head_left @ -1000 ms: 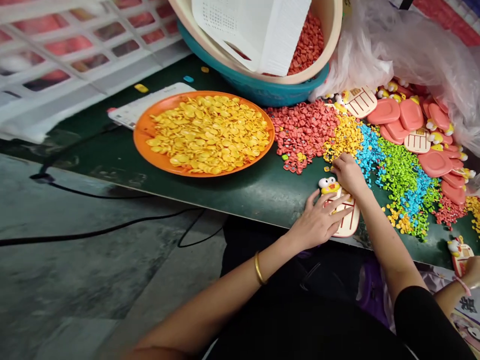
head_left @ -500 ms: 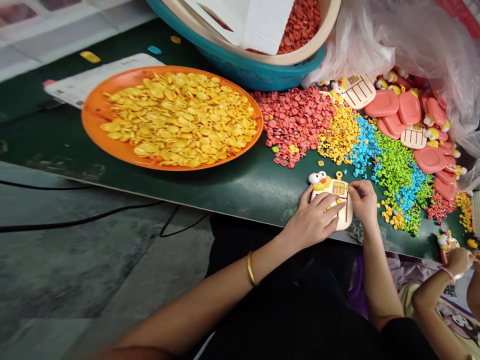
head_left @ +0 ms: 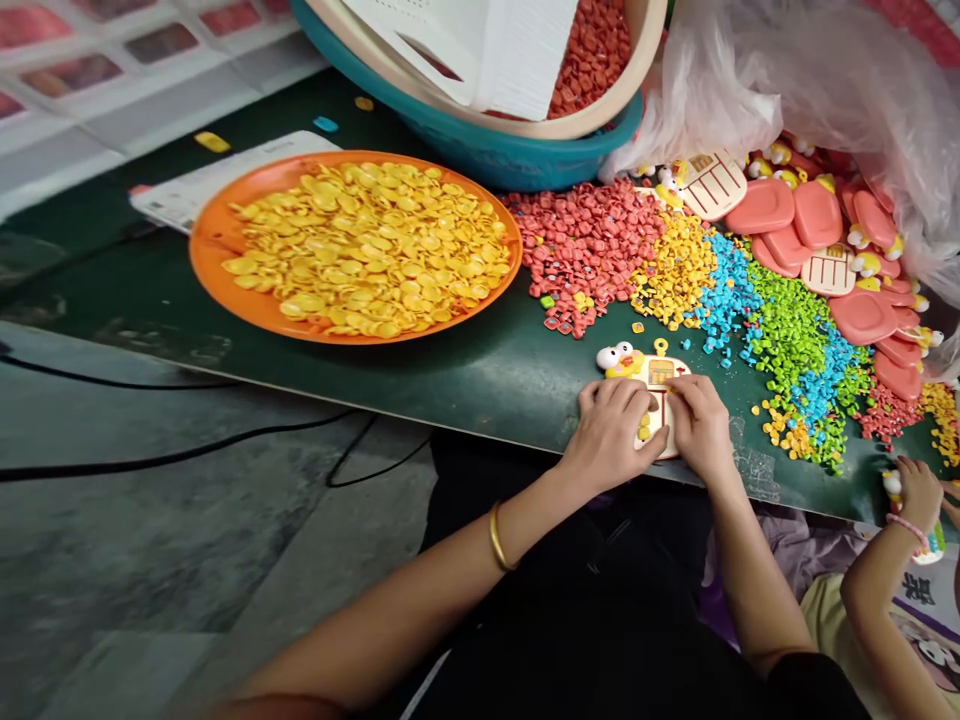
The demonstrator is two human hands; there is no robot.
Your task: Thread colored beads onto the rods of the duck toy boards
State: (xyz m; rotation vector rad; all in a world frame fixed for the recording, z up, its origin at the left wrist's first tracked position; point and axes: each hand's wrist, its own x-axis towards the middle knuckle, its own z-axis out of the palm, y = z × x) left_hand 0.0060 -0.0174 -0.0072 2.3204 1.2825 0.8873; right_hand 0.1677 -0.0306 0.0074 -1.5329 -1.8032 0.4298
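A cream toy panel (head_left: 660, 373) with a bulging-eyed yellow duck head (head_left: 620, 358) and a small yellow loop at its top lies near the table's front edge. My left hand (head_left: 611, 425) lies over its left side, closed on it with the fingers bent. Small yellow pieces (head_left: 643, 428) show on the panel by that hand's fingertips. With fingers bent and pressed together, my right hand (head_left: 701, 425) touches the panel's upper right part. What its fingertips pinch is too small and partly hidden.
An orange tray (head_left: 206, 235) holds yellow oval pieces. Behind are a teal basin (head_left: 517, 165), red pieces (head_left: 585, 245), yellow pieces (head_left: 679, 265), blue pieces (head_left: 727, 285), green pieces (head_left: 787, 340), and pink panels (head_left: 862, 316) by a plastic bag (head_left: 847, 90). At right, a co-worker's hand (head_left: 919, 492) handles a similar toy.
My right hand has moved left and slightly down over the panel, its fingers more bent. My left hand's fingers have drawn in. The co-worker's hand has shifted over their toy.
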